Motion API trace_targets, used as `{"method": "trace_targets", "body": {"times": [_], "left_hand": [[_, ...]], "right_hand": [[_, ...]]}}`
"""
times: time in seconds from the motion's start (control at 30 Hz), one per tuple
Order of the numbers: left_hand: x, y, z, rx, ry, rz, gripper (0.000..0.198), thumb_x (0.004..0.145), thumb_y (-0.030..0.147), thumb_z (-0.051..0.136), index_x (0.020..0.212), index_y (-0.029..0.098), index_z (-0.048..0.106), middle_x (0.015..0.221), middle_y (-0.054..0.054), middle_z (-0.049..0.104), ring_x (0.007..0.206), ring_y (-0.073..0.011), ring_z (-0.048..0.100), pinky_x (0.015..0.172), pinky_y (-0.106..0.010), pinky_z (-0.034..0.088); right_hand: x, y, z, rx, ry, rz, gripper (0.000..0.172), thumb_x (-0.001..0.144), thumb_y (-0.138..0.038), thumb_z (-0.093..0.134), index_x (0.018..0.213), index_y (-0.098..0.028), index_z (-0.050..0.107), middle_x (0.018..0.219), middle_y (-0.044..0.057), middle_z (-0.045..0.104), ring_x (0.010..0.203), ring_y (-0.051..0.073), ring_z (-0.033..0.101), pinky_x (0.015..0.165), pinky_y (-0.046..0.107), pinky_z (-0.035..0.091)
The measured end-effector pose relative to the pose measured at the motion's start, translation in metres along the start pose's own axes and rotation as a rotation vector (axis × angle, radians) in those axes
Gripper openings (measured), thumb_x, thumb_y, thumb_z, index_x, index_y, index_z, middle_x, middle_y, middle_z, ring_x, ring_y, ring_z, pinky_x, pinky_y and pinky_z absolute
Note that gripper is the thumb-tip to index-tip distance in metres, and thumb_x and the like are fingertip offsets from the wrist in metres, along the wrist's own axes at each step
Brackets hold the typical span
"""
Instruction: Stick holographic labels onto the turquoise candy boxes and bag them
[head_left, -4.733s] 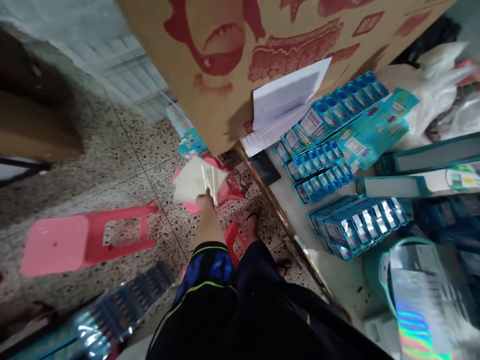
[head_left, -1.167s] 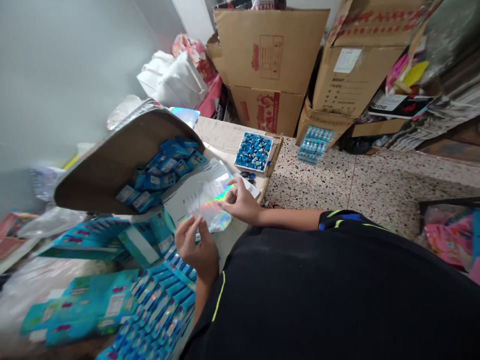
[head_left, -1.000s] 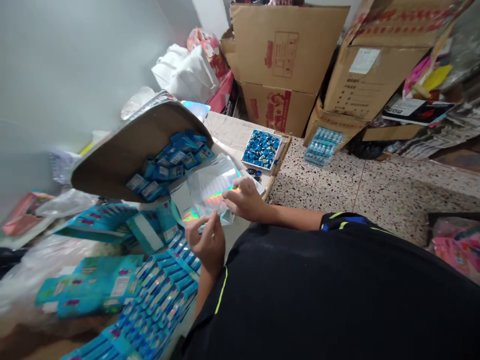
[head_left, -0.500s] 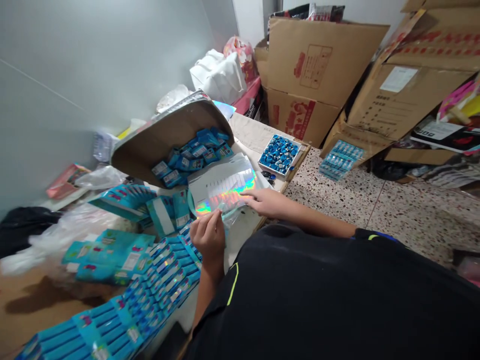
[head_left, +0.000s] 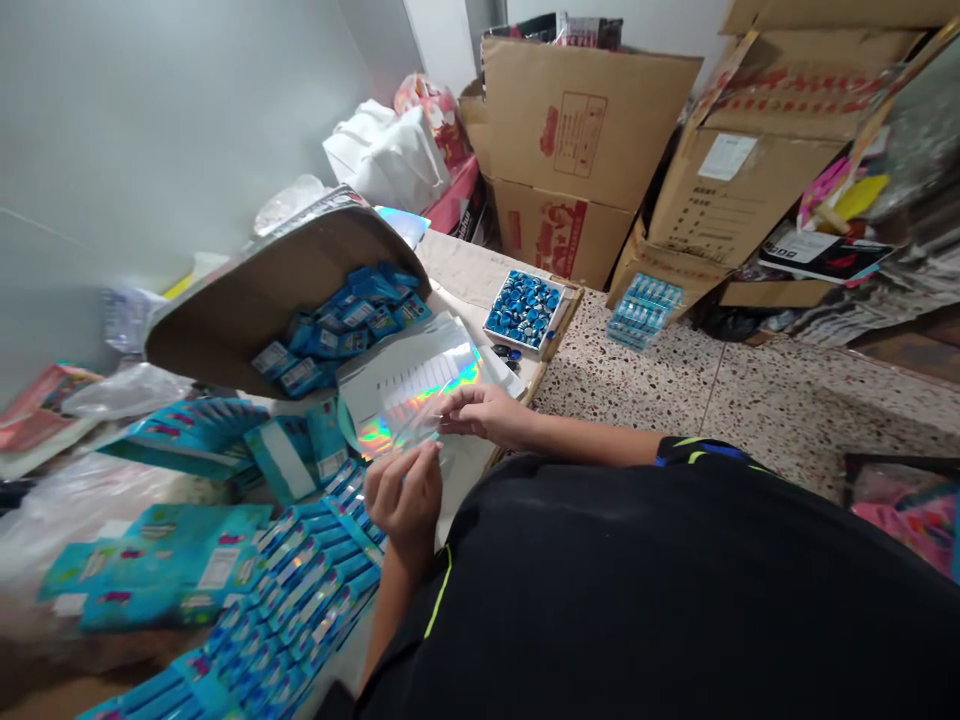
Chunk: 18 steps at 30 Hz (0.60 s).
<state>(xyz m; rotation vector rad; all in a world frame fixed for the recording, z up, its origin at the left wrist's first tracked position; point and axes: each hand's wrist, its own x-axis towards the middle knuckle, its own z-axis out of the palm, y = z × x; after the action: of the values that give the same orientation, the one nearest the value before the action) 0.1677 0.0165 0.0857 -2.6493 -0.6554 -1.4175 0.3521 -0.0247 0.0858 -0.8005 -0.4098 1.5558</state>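
My left hand [head_left: 405, 490] is closed, with its fingertips pinching one end of a clear plastic piece [head_left: 420, 422], perhaps a film or small bag. Close beside it, the fingers of my right hand [head_left: 487, 414] are bent together at the other side of that plastic. Beneath the hands lies a shiny rainbow sticker sheet [head_left: 427, 385] on top of white sheets. Left of my left hand stand rows of small blue boxes [head_left: 300, 580]. Behind the sheet, a tipped carton [head_left: 225, 320] holds a pile of small blue packs [head_left: 352, 320].
A shallow white box of blue round caps [head_left: 525, 308] sits near the table's edge, with dark small items [head_left: 506, 354] in front. Flattened blue packaging [head_left: 165, 565] lies left. Large cardboard boxes [head_left: 585, 130] and a wrapped blue pack [head_left: 645, 310] stand on the floor.
My right hand has drawn back from the sticker sheet toward my left hand, its fingers now at the clear plastic. The whole view has shifted to the right.
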Motion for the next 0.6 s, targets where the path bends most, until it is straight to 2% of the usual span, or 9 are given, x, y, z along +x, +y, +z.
{"method": "trace_targets", "body": {"times": [0.07,0.13,0.23,0.33,0.43,0.53,0.6], "left_hand": [[0.005,0.009,0.002,-0.030,-0.026,0.071,0.018,0.085,0.014,0.080,0.098,0.026,0.080,0.085,-0.003,0.080,0.078,-0.0179,0.073,0.083,-0.033,0.060],[0.009,0.017,0.003,-0.053,-0.063,0.039,0.022,0.087,0.012,0.077,0.105,0.025,0.079,0.091,-0.004,0.080,0.086,-0.0188,0.073,0.087,-0.034,0.059],[0.012,0.025,0.005,-0.096,-0.096,-0.172,0.015,0.094,0.015,0.069,0.105,0.023,0.077,0.096,-0.006,0.079,0.094,-0.0194,0.074,0.089,-0.035,0.060],[0.007,0.031,0.007,-0.127,-0.106,-0.397,0.012,0.096,0.020,0.066,0.101,0.020,0.077,0.095,-0.006,0.078,0.090,-0.0187,0.075,0.086,-0.034,0.060],[-0.003,0.037,0.010,-0.186,-0.086,-0.630,0.015,0.093,0.022,0.069,0.105,0.018,0.076,0.096,-0.008,0.079,0.088,-0.0197,0.076,0.085,-0.035,0.061],[-0.011,0.041,0.012,-0.251,-0.015,-0.813,0.017,0.089,0.019,0.069,0.104,0.017,0.076,0.098,-0.008,0.079,0.090,-0.0204,0.076,0.085,-0.036,0.062],[-0.012,0.042,0.011,-0.248,0.018,-0.827,0.017,0.085,0.013,0.068,0.099,0.018,0.077,0.095,-0.007,0.078,0.088,-0.0197,0.074,0.084,-0.035,0.061]], "right_hand": [[-0.003,0.002,0.002,0.078,0.078,-0.050,0.017,0.073,-0.018,0.072,0.077,-0.020,0.056,0.091,0.002,0.075,0.099,0.017,0.072,0.097,0.034,0.056],[-0.010,0.002,0.002,0.032,0.153,-0.161,0.020,0.074,-0.025,0.074,0.082,-0.022,0.056,0.092,0.002,0.076,0.098,0.017,0.073,0.099,0.035,0.055],[-0.020,-0.002,-0.001,-0.195,0.151,-0.288,0.029,0.075,-0.038,0.077,0.092,-0.024,0.057,0.091,0.002,0.075,0.095,0.018,0.072,0.098,0.038,0.055],[-0.023,-0.002,-0.006,-0.394,0.064,-0.247,0.042,0.075,-0.050,0.079,0.102,-0.025,0.058,0.086,0.000,0.073,0.088,0.019,0.071,0.092,0.039,0.056],[-0.023,0.006,-0.009,-0.472,-0.011,-0.197,0.051,0.076,-0.055,0.079,0.110,-0.025,0.054,0.083,-0.002,0.069,0.080,0.018,0.069,0.084,0.037,0.057],[-0.025,0.019,-0.010,-0.569,-0.072,-0.215,0.046,0.084,-0.052,0.074,0.113,-0.025,0.052,0.081,-0.003,0.065,0.073,0.017,0.068,0.076,0.035,0.057],[-0.028,0.026,-0.012,-0.704,-0.089,-0.302,0.040,0.091,-0.046,0.069,0.119,-0.024,0.052,0.081,-0.002,0.063,0.070,0.016,0.067,0.071,0.034,0.057]]}}
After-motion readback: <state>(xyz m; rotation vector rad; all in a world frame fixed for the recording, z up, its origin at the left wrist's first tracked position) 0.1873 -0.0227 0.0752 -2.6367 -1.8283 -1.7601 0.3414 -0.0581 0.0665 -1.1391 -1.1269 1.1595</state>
